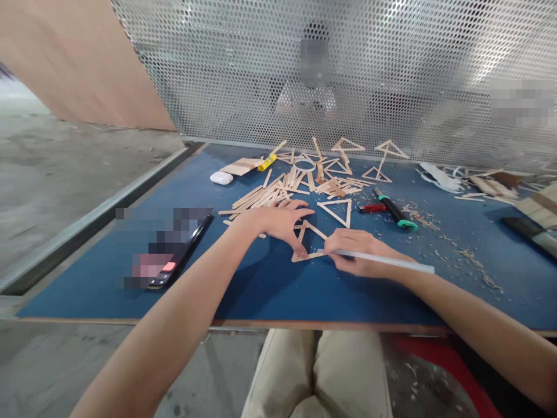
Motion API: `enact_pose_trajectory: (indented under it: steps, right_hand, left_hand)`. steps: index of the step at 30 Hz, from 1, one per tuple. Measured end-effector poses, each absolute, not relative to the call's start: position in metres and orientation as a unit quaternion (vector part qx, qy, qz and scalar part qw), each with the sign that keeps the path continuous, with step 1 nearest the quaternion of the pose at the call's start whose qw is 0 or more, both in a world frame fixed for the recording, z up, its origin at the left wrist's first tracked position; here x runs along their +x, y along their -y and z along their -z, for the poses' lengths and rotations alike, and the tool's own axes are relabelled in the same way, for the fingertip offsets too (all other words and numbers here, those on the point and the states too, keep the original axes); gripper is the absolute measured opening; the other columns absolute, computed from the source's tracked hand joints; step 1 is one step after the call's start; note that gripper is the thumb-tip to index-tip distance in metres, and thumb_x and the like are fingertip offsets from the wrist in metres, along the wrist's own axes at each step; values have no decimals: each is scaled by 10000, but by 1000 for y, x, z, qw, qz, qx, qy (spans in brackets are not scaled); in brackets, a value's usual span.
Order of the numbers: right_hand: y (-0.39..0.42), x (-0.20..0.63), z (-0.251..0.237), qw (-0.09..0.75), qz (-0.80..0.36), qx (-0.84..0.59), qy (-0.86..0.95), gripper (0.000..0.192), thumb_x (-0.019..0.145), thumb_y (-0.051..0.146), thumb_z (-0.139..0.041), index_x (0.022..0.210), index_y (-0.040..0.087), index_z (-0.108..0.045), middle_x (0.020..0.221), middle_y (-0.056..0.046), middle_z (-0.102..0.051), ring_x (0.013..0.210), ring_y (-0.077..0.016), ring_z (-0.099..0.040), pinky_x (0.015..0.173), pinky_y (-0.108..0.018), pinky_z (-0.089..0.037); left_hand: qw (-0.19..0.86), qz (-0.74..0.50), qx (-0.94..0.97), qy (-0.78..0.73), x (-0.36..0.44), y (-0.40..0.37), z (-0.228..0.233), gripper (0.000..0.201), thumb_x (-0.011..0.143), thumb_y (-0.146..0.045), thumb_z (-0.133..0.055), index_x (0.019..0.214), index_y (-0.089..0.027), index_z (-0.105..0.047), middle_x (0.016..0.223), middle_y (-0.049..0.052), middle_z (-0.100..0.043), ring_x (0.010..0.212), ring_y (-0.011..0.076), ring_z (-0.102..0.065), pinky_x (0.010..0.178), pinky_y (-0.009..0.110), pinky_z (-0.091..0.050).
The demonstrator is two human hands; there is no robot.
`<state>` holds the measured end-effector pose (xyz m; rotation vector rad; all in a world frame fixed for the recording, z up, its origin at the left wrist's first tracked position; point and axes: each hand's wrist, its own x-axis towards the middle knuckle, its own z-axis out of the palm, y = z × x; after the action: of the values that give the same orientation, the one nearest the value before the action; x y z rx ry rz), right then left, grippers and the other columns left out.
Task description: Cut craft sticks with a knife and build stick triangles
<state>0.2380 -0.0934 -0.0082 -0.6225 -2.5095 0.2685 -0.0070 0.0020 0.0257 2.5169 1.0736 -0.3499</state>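
Observation:
My left hand [281, 220] presses down on a triangle of wooden craft sticks [314, 231] lying flat on the blue table [261, 284], fingers spread over its left side. My right hand [359, 251] grips a long translucent glue stick [391, 260], its tip touching the triangle's bottom edge. Another finished triangle [337, 211] lies just beyond. A heap of loose craft sticks [278, 191] sits behind my left hand.
A phone [176, 255] lies at the left, a white earbud case [221, 177] and yellow tube [267, 162] farther back. A lighter [372, 208] and green-ended cutter [395, 212] lie right of the triangles. More triangles [385, 157] lean near the perforated metal screen [348, 69]; a person sits behind it.

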Motion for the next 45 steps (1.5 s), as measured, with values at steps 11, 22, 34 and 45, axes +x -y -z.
enact_pose_trajectory:
  steps: [11,22,34,45]
  right_hand:
    - [89,236,12,219,-99,-229,943,177,951,93,-498,1048,202,-599,955,-61,-653,883,-163,-605,808,-291,-498]
    - [91,234,-5,149,-67,-213,963,167,976,110,-492,1076,159,-617,1013,-103,-671,1009,-204,-627,891,-342,-534]
    - [104,240,-33,131,88,-93,983,233,1024,93,-432,1023,142,-660,1084,-108,-721,989,-187,-656,919,-342,-548]
    - [103,242,-61,127,-100,-207,965,254,1037,167,-451,1124,197,-688,1196,-97,-694,1112,-176,-649,966,-308,-514]
  left_hand:
    - [186,133,897,-378,-6,0,-28,1176,606,-650,-730,1616,-412,-176,1724,-25,-31,1545,430,-102,1216,630,-213]
    - [185,129,899,-376,-7,-3,-25,1175,597,-649,-731,1612,-424,-184,1725,-22,-41,1537,433,-134,1210,632,-227]
    - [188,137,897,-377,-8,-3,-25,1208,586,-700,-718,1619,-411,-162,1727,-36,-7,1550,420,-116,1222,615,-223]
    - [192,138,896,-377,-7,-1,-26,1214,582,-677,-727,1622,-390,-171,1729,1,-4,1555,413,-92,1233,606,-183]
